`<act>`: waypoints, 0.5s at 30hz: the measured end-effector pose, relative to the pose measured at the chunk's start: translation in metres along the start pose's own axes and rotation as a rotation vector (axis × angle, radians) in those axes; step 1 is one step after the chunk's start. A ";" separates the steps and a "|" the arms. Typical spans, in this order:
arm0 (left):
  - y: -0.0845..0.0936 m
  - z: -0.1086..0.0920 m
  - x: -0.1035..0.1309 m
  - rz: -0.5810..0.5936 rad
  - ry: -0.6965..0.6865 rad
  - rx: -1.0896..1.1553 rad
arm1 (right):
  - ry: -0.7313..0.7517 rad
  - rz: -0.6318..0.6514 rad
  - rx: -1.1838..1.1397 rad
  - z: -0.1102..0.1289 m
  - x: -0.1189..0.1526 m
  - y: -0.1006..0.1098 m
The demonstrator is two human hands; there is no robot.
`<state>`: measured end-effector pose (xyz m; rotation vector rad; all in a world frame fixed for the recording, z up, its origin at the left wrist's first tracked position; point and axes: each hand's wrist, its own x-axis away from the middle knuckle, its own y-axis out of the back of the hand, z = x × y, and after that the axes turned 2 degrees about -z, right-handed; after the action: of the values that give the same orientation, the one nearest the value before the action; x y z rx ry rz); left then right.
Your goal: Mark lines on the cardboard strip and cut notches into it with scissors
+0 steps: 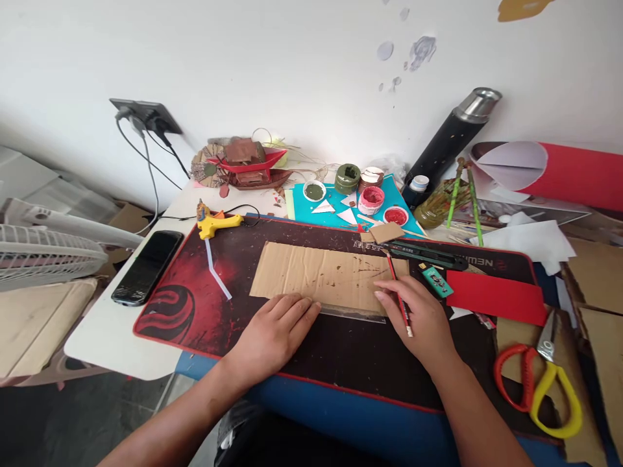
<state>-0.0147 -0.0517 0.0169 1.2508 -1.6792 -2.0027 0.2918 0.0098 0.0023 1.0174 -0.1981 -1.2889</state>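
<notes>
A rectangular piece of brown cardboard (311, 275) lies on the dark desk mat, with creases and brown specks on its surface. Along its near edge runs a thin, clear strip that looks like a ruler (355, 316). My left hand (275, 331) rests flat, fingers side by side, over the cardboard's near edge and the strip's left end. In my right hand (421, 318) is a red pencil (402, 301), held between thumb and fingers over the cardboard's right end. Its upper end points away from me, near a dark green utility knife (428, 254).
A yellow glue gun (219, 225) and a phone (148, 267) lie left. Paint jars (347, 178), a model boat (248, 165) and a black flask (452, 136) stand behind. Right are red paper (496, 297), a small green box (437, 281) and large scissors (545, 370).
</notes>
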 end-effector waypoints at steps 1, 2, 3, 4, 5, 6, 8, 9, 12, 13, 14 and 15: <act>0.000 0.000 0.000 -0.002 0.008 0.003 | -0.001 0.003 0.002 0.000 0.000 0.000; -0.001 0.001 -0.001 -0.007 0.017 0.008 | 0.000 0.002 0.003 0.000 -0.001 0.001; -0.001 0.001 -0.001 -0.012 0.026 0.015 | 0.001 0.002 0.001 0.001 -0.001 0.001; -0.001 0.001 -0.002 -0.015 0.034 0.024 | 0.001 0.003 0.000 0.000 -0.002 0.001; -0.001 0.000 -0.002 -0.019 0.039 0.035 | 0.001 0.006 0.000 0.000 -0.002 0.001; 0.000 -0.001 -0.001 -0.024 0.043 0.049 | -0.001 0.011 0.002 0.000 -0.002 0.001; 0.002 -0.005 0.000 -0.032 0.039 0.082 | -0.007 0.015 0.009 0.000 -0.001 0.001; 0.004 -0.008 0.001 -0.032 0.032 0.102 | -0.009 0.012 0.010 -0.001 -0.001 0.001; 0.006 -0.016 0.006 -0.034 0.022 0.152 | -0.011 0.010 0.001 -0.001 -0.001 0.001; 0.007 -0.018 0.008 -0.036 0.027 0.163 | -0.012 0.012 -0.001 -0.001 -0.001 0.001; 0.007 -0.019 0.009 -0.039 0.036 0.171 | -0.014 0.017 -0.002 -0.001 -0.001 0.001; 0.006 -0.020 0.009 -0.043 0.044 0.175 | -0.018 0.021 0.000 -0.001 -0.001 0.001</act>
<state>-0.0078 -0.0736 0.0191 1.3880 -1.8552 -1.8702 0.2931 0.0107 0.0026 1.0019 -0.2216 -1.2793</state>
